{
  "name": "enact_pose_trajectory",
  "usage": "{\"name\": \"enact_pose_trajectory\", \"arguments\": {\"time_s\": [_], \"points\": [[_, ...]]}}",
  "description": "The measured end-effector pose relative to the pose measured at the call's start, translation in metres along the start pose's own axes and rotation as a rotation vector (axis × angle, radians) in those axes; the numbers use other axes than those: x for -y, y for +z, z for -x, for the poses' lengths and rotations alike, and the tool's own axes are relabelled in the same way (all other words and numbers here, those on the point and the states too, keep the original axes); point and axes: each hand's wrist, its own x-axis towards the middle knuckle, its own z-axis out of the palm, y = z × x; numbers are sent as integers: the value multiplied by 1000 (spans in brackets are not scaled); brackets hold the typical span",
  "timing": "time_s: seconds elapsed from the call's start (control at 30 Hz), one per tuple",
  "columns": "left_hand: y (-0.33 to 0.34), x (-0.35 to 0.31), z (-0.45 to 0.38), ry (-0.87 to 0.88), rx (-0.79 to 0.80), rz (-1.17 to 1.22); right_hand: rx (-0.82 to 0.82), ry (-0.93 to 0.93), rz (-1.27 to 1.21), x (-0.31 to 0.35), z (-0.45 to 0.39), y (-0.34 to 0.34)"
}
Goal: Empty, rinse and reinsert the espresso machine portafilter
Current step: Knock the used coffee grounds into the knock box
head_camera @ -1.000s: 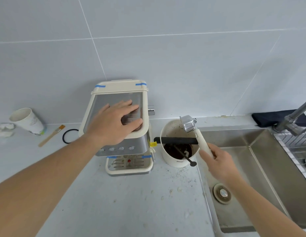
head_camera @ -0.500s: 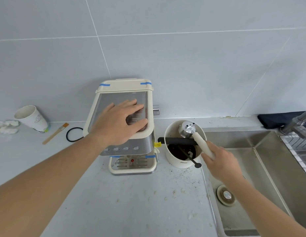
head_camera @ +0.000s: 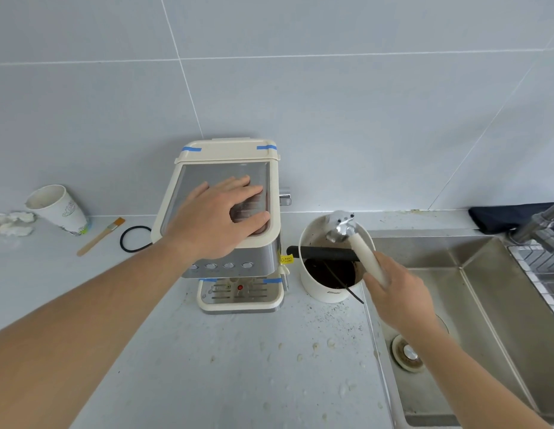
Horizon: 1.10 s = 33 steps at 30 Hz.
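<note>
Grey counter (head_camera: 207,366), right hand (head_camera: 399,300) clasping portafilter (head_camera: 359,243) handle, head over knock box (head_camera: 328,270), left hand (head_camera: 220,221) flat on espresso machine (head_camera: 269,255)

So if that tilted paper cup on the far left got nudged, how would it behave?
The paper cup looks empty and thin-walled, so probably very light. It already leans against the wall, so a nudge would likely topple it. Being tapered, it would probably roll in a curve toward the brush.
</note>
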Motion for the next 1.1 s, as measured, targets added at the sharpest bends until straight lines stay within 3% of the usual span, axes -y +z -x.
{"name": "enact_pose_trajectory", "arguments": {"time_s": [0.47,0.7,1.1], "points": [[1,3,0,13,-10,6,43,51,-4,-5,-2,6],[1,3,0,9,-16,10,-26,46,-47,-5,1,3],[0,1,0,9,-21,28,50,78,44,-6,-3,3]]}}
